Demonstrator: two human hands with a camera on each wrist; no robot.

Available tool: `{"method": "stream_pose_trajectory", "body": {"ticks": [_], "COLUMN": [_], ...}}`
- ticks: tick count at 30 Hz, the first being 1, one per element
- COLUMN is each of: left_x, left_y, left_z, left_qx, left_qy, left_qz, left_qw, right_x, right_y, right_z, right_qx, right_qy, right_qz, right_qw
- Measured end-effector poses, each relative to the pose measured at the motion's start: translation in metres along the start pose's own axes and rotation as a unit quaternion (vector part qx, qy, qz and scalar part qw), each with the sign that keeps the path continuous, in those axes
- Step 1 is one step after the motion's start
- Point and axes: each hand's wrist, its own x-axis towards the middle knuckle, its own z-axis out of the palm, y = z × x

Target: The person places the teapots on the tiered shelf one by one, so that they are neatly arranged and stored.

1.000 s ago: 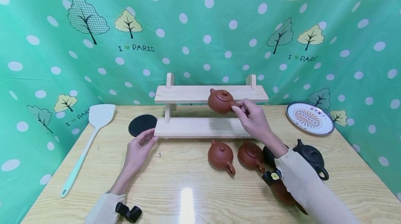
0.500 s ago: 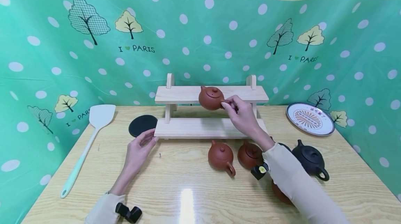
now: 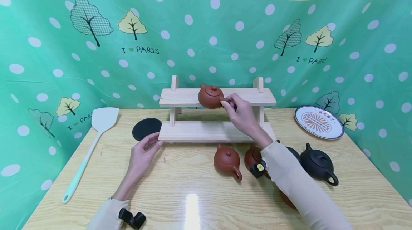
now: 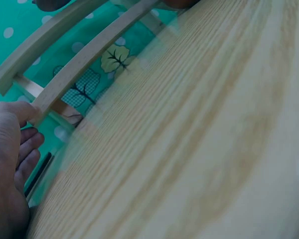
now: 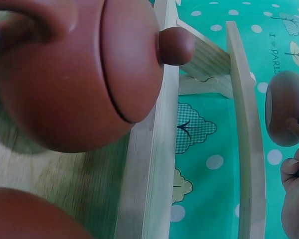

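In the head view my right hand (image 3: 239, 113) pinches the handle of a reddish-brown clay teapot (image 3: 210, 97). The teapot is lifted level with the upper board of a two-tier wooden shelf (image 3: 202, 131), its spout pointing away to the left. The right wrist view shows this held teapot (image 5: 284, 107) at the far right, partly cut off. My left hand (image 3: 145, 153) holds the left end of the lower board, thumb and fingers at its corner. A second clay teapot (image 3: 226, 160) stands on the table before the shelf; another clay teapot (image 3: 252, 156) beside it is partly hidden by my right wrist.
On the right stand a black teapot (image 3: 318, 162) and another dark one behind my sleeve, with a reddish-brown pot (image 3: 286, 199) under the forearm. A patterned plate (image 3: 318, 122) leans at the back right. Left are a black disc (image 3: 146, 128) and a pale spatula (image 3: 87, 153).
My right hand has carried the teapot left and slightly up, from the right of the shelf's middle to the upper board's centre-left. My left hand stays at the shelf's corner.
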Motion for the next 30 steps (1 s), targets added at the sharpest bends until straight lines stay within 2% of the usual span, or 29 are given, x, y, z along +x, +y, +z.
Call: {"method": "stream_pose_trajectory", "body": {"ticks": [9,30], "left_x": [0.0,-0.001], "left_y": [0.0,0.0], "left_z": [0.0,0.0], "left_qx": [0.001,-0.006], "left_qy": [0.0,0.0], "left_qz": [-0.001,0.002], "left_qw": [1.0,1.0], "right_x": [0.008,0.022], "right_y": [0.003,0.0], "right_z": [0.009,0.031], "right_qx": [0.005,0.011], "right_qy": [-0.008,-0.022], "right_qz": [-0.003,0.036], "right_qw": [1.0,0.999]}}
